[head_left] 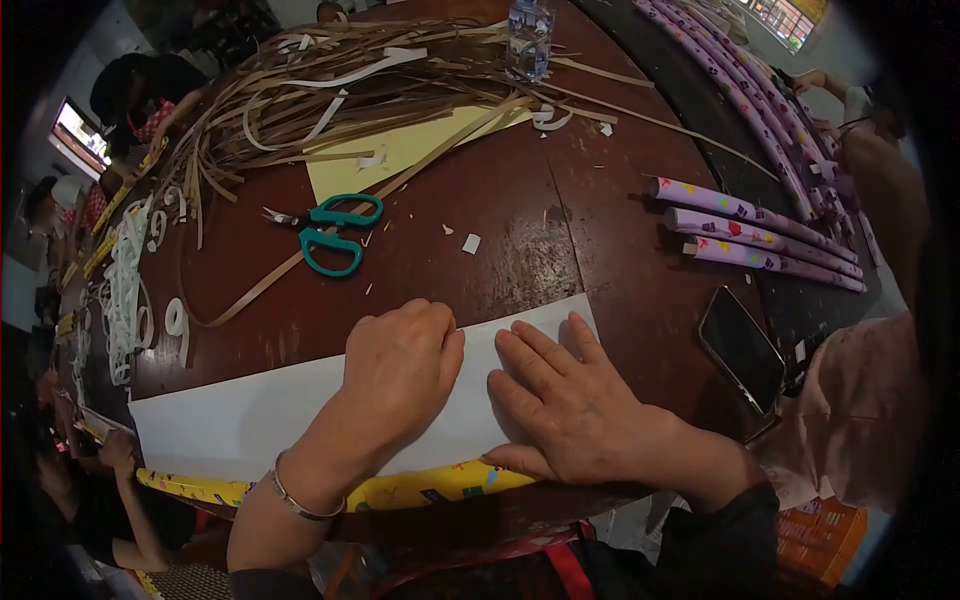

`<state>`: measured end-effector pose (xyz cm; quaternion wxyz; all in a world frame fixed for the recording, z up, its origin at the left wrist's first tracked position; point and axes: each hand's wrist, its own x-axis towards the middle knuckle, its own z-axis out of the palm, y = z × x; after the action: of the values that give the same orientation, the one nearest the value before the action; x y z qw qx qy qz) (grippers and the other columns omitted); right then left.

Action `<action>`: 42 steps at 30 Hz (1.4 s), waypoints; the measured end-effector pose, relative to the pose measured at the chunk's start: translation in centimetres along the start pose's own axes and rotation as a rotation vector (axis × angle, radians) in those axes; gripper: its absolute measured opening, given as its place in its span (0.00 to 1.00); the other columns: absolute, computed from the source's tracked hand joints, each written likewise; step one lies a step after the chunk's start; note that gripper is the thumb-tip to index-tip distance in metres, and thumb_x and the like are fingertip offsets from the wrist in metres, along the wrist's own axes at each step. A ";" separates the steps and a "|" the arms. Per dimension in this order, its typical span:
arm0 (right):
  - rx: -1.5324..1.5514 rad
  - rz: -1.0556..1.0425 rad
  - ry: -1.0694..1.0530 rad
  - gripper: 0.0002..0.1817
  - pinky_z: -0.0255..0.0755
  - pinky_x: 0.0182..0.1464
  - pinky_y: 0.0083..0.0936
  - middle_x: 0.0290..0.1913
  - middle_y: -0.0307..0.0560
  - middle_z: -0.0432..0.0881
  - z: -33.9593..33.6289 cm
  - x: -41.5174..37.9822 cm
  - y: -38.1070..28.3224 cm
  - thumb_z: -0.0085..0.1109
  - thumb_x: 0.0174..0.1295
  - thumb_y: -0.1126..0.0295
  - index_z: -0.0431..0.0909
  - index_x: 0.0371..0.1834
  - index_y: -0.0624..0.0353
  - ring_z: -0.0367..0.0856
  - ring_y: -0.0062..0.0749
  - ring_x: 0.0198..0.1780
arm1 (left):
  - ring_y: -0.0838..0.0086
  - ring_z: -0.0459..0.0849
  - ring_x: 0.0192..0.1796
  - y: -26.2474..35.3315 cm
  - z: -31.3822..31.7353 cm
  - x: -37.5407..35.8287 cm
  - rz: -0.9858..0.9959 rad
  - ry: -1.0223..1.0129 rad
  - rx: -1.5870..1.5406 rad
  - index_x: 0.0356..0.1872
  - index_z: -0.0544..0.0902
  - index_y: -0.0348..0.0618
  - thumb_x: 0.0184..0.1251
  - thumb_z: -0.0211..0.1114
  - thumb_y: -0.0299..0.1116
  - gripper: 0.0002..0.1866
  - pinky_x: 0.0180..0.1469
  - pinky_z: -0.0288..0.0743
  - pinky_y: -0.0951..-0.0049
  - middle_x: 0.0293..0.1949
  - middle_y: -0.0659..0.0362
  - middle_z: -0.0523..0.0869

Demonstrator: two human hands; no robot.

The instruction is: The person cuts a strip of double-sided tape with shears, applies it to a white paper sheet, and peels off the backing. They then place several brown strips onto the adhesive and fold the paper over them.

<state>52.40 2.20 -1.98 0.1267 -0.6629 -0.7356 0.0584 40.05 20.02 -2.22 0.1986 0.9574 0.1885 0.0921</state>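
Observation:
A long sheet of paper [240,420], white on its upper face and yellow-patterned [440,487] along the near edge, lies across the front of a dark wooden table [440,200]. My left hand [400,375], curled with knuckles down, presses on the sheet near its middle. Beside it my right hand [560,405] lies flat on the paper with fingers spread. Neither hand holds anything.
Green-handled scissors [330,232] lie behind the sheet. Further back are a heap of thin tan strips [330,85], a yellow sheet [400,150] and a water bottle [528,38]. Purple paper rolls [760,228] and a phone [742,347] lie at the right. Other people sit around the edges.

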 end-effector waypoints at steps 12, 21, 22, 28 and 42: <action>-0.005 0.015 -0.018 0.37 0.57 0.67 0.72 0.65 0.75 0.71 -0.2 0.1 -0.1 0.56 0.67 0.39 0.77 0.56 0.70 0.68 0.64 0.71 | 0.56 0.85 0.35 -0.8 -1.0 -0.5 -0.032 -0.031 0.035 0.30 0.81 0.41 0.67 0.64 0.31 0.07 0.37 0.74 0.56 0.31 0.53 0.83; 0.003 0.001 0.005 0.37 0.59 0.65 0.73 0.63 0.78 0.73 -0.2 0.2 0.0 0.56 0.67 0.41 0.78 0.54 0.72 0.69 0.66 0.70 | 0.52 0.84 0.33 -1.4 -1.5 -0.7 0.003 -0.019 0.058 0.30 0.80 0.39 0.66 0.65 0.30 0.07 0.36 0.78 0.55 0.30 0.50 0.83; 0.000 0.004 0.003 0.37 0.59 0.64 0.73 0.62 0.78 0.73 -0.3 0.2 0.0 0.56 0.67 0.41 0.78 0.54 0.72 0.70 0.66 0.70 | 0.52 0.84 0.33 -1.4 -1.6 -0.8 0.009 -0.018 0.060 0.30 0.80 0.39 0.66 0.65 0.30 0.07 0.36 0.78 0.55 0.31 0.50 0.83; -0.017 -0.002 0.011 0.37 0.58 0.65 0.73 0.63 0.78 0.72 -0.2 0.1 -0.1 0.57 0.66 0.41 0.78 0.54 0.71 0.70 0.66 0.69 | 0.53 0.84 0.33 -1.7 -1.7 -1.2 -0.011 -0.016 0.062 0.31 0.80 0.39 0.66 0.65 0.31 0.07 0.36 0.78 0.56 0.31 0.51 0.82; -0.023 0.023 -0.031 0.36 0.55 0.66 0.74 0.65 0.73 0.71 -0.4 0.1 -0.2 0.57 0.66 0.40 0.78 0.56 0.68 0.69 0.63 0.71 | 0.52 0.83 0.32 -2.6 -2.2 -2.3 -0.044 0.013 0.063 0.31 0.79 0.39 0.66 0.65 0.30 0.06 0.35 0.77 0.56 0.31 0.51 0.82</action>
<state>52.33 2.28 -1.56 0.1068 -0.6718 -0.7304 0.0617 36.56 22.08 -1.57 0.1692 0.9581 0.2136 0.0881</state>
